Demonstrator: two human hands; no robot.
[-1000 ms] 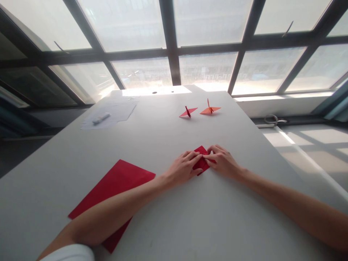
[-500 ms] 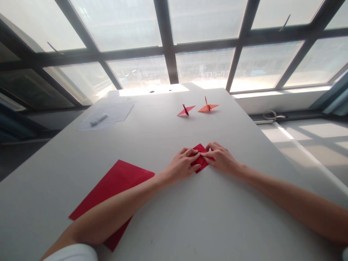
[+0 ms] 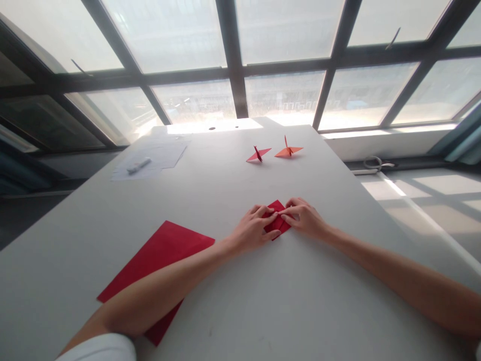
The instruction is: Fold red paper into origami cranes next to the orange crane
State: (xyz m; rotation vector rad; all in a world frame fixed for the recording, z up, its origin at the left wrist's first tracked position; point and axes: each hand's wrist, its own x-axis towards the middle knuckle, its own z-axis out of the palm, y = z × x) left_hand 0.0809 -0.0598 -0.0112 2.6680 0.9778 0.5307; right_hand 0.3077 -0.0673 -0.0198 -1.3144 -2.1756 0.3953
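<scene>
A small folded red paper [image 3: 278,226] lies on the table, turned so that one corner points away from me. My left hand [image 3: 257,225] holds its left side down, the index finger near the middle and the thumb at the lower edge. From the other side my right hand [image 3: 305,218] has its thumb and index finger closed together on the paper's right half, close to my left fingertip. Both hands cover parts of the paper, so its exact folds are hard to make out.
A larger red sheet [image 3: 150,258] lies partly under my left forearm. Farther back stand a red paper crane [image 3: 258,154] and an orange paper crane [image 3: 289,150]. White papers [image 3: 173,154] with a whitish tube-like object [image 3: 139,165] lie at the table's [image 3: 330,291] far left.
My right thumb and index finger have shifted slightly right, baring more of the paper's middle. My left hand stays in nearly the same place. The whole view has moved a little.
</scene>
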